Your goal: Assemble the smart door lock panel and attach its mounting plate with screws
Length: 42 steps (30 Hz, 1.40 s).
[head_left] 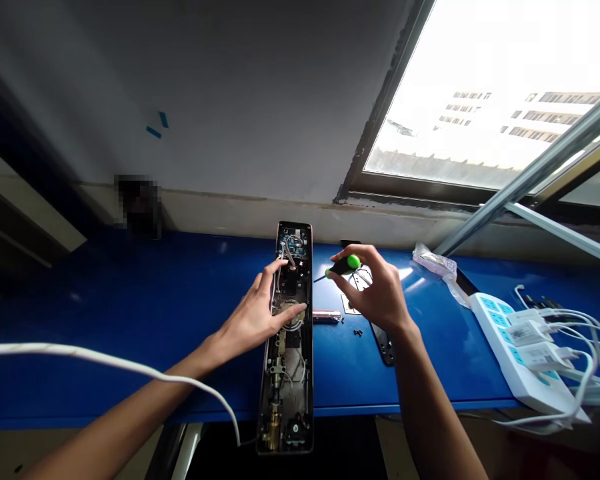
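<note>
A long black housing (pixel 300 347) lies open with its inner parts showing, its near end reaching past the table's front edge. Inside are a blue circuit board (pixel 294 247) at the far end and brass-coloured parts (pixel 274 423) at the near end. My left hand (pixel 260 313) rests on the housing around its middle, fingers apart, thumb over the inside. To the right of the housing, my right hand (pixel 377 287) grips a small green and black screwdriver (pixel 343 265) between thumb and fingers. Its shaft points left at the housing's right edge, with a gap between them.
Small dark screws (pixel 358 333), a reddish wrapped strip (pixel 327 317) and a black plate (pixel 384 347) lie right of the housing on the blue table (pixel 205 267). Farther right are a plastic packet (pixel 435 261) and a white power strip (pixel 505 347). A white cable (pixel 105 360) crosses above my left forearm.
</note>
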### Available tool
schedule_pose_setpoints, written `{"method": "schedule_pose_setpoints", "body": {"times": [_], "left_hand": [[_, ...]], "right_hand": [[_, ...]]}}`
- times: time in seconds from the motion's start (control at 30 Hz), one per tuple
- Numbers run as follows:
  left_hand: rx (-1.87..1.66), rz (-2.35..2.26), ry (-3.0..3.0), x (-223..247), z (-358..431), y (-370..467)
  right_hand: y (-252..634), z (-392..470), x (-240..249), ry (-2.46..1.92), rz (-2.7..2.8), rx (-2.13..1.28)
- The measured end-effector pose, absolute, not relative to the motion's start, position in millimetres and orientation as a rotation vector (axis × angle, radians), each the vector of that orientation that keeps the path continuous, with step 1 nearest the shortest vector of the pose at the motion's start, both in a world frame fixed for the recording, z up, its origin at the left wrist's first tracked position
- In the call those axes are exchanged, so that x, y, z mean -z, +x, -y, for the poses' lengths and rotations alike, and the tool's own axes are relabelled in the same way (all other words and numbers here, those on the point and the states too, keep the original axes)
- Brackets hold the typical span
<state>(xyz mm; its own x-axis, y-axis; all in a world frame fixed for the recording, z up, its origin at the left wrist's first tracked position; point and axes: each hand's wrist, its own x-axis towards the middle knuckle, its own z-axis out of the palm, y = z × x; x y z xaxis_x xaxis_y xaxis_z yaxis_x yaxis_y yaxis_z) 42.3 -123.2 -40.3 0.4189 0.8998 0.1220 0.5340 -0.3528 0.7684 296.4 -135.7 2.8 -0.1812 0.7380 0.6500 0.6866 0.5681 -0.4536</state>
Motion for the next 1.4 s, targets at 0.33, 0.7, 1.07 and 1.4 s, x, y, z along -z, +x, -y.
{"method": "schedule_pose_setpoints", "body": {"times": [0.33, 0.7, 1.07, 1.4], "left_hand": [[-0.748, -1.241, 1.954, 48, 123, 52], [-0.787, -1.264, 1.996, 49, 97, 48], [-0.792, -1.283, 2.029, 53, 72, 61], [-0.635, -1.409, 2.119, 47, 75, 60]], "right_hand": [[292, 132, 26, -1.455, 1.924, -0.129], [282, 123, 33, -1.696, 1.871, -0.242], [271, 128, 49, -1.835, 1.966, -0.419], [259, 123, 67, -1.888, 2.010, -0.399]]}}
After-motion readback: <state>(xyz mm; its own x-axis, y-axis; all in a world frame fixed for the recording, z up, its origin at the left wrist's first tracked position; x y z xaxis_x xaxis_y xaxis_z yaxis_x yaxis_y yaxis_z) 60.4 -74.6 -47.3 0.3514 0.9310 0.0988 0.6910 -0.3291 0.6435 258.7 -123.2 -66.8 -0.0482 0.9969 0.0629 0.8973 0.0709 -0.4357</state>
